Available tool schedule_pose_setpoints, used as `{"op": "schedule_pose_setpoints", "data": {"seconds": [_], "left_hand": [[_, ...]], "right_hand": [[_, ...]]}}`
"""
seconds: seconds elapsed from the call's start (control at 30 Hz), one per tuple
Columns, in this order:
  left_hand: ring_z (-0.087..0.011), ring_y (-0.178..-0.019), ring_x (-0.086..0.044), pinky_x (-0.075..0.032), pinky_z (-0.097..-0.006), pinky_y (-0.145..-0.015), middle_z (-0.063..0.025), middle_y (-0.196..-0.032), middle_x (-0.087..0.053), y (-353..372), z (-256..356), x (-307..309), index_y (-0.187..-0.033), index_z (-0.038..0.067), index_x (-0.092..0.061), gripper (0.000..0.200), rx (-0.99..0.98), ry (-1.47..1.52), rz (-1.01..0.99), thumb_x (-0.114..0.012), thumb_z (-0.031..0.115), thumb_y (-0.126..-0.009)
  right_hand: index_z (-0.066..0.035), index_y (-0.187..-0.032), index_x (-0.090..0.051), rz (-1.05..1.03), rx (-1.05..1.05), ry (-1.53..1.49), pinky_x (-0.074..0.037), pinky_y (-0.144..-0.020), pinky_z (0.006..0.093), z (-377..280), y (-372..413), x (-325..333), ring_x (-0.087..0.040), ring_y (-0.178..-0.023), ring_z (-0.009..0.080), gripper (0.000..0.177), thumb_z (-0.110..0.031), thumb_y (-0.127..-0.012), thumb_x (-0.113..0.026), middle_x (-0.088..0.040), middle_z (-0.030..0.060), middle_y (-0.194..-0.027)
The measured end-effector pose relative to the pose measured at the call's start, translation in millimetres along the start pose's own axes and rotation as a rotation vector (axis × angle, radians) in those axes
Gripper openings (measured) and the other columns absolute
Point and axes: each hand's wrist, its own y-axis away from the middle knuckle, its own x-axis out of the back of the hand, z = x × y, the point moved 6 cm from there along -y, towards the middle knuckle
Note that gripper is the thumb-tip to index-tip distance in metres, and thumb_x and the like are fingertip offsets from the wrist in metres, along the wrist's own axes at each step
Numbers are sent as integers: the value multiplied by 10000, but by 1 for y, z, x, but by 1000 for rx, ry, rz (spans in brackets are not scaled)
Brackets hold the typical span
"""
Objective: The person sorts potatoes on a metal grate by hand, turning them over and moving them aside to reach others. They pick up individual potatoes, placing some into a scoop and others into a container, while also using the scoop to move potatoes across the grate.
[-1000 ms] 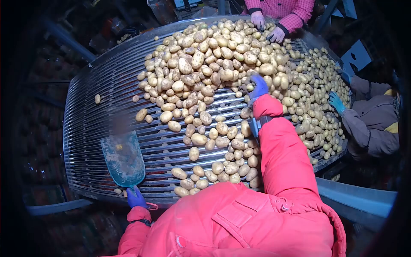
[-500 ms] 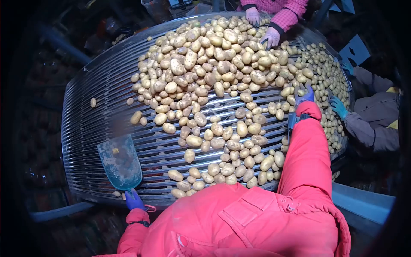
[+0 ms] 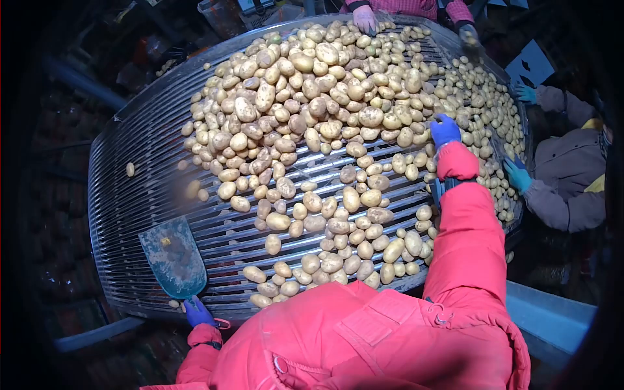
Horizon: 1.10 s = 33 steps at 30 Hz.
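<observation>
A teal dust-coated scoop (image 3: pixel 174 260) lies face up on the metal bars at the left, with a small yellowish bit on its blade. My left hand (image 3: pixel 197 312), in a blue glove, is closed around its handle at the near edge. My right hand (image 3: pixel 446 132), gloved in blue, is among the potatoes at the right end of the large potato pile (image 3: pixel 286 91). Its fingers are curled, and whatever lies under them is hidden. Loose potatoes (image 3: pixel 351 227) are spread over the bars in front of my body.
The slatted metal table (image 3: pixel 123 214) has a raised rim. Smaller potatoes (image 3: pixel 484 110) crowd its right end. There, a co-worker's teal-gloved hand (image 3: pixel 518 175) touches them. Across the table is another person's light-gloved hand (image 3: pixel 365 21). A blue beam (image 3: pixel 552 318) runs at the lower right.
My right hand has moved slightly left, its fingers now more curled. The far person's one hand has swung right, off the pile. The view has shifted a little; the scoop stays put.
</observation>
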Motion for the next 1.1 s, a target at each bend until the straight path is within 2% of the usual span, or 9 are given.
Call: {"op": "schedule_pose_setpoints", "data": {"seconds": [0.1, 0.13, 0.23, 0.37, 0.47, 0.57, 0.67, 0.77, 1.1], "left_hand": [[-429, -1079, -599, -477, -432, -896, -304, -1182, -620, 0, 0, -2, -1253, -92, -517, 448, -4, -37, 40, -522, 301, -1037], [-431, -1083, -599, -477, -432, -896, -304, -1184, -619, 2, -5, -5, -1249, -90, -518, 447, -19, -36, 78, -519, 303, -1038], [-444, -1079, -596, -477, -436, -892, -307, -1180, -619, 2, -14, -6, -1245, -90, -519, 443, -25, -39, 106, -511, 303, -1040], [-469, -1040, -592, -477, -441, -876, -313, -1141, -625, 2, -7, -3, -1236, -90, -523, 431, -37, -150, 112, -502, 294, -1042], [-472, -1187, -531, -427, -437, -1010, -344, -1290, -554, 1, 15, 5, -1279, -127, -511, 525, 135, -60, -47, -503, 340, -1039], [-467, -1190, -534, -427, -438, -1006, -346, -1288, -554, 0, 8, 3, -1296, -122, -504, 538, 111, -46, -57, -495, 351, -1041], [-474, -1143, -548, -434, -450, -966, -341, -1243, -574, -2, 4, 1, -1256, -107, -529, 510, 74, 12, -49, -480, 356, -1047], [-480, -980, -583, -467, -455, -828, -316, -1085, -622, 0, -1, -1, -1178, -83, -540, 398, -20, -53, 69, -498, 289, -1044], [-490, -944, -577, -461, -477, -810, -315, -1046, -617, -4, -10, -4, -1087, -62, -547, 389, -42, -51, 40, -499, 321, -1040]], "right_hand": [[-77, -1300, -616, -15, -37, 167, -532, -918, 420, 9, -20, -16, -663, -1052, 373, 584, -301, -763, -670, -659, 245, -1198], [-91, -1083, -665, 78, 47, 121, -515, -907, 448, 11, -25, -21, -640, -1054, 408, 317, -244, -811, -611, -670, 249, -1096], [-82, -1097, -663, -115, 30, 187, -509, -917, 438, 24, -56, -47, -635, -1073, 395, 331, -237, -807, -619, -666, 241, -1123], [-85, -1105, -667, -272, 22, 180, -512, -913, 436, 29, -66, -45, -640, -1064, 389, 350, -255, -801, -632, -672, 231, -1121], [-88, -1111, -670, -373, 19, 137, -513, -909, 434, 38, -62, -38, -644, -1057, 384, 364, -269, -796, -641, -676, 223, -1119], [-91, -1117, -673, -458, 17, 98, -515, -906, 433, 43, -55, -28, -648, -1049, 379, 379, -283, -792, -651, -680, 215, -1117], [-94, -1123, -677, -525, 40, 75, -517, -902, 432, 38, -51, -24, -652, -1042, 374, 394, -297, -787, -660, -684, 207, -1116], [-96, -1130, -680, -577, 89, 90, -518, -899, 430, 21, -47, -30, -655, -1035, 369, 408, -311, -782, -670, -688, 200, -1114], [-105, -1150, -691, -745, 257, 136, -524, -887, 426, -46, 3, -58, -668, -1011, 353, 459, -357, -767, -701, -701, 174, -1108]]}}
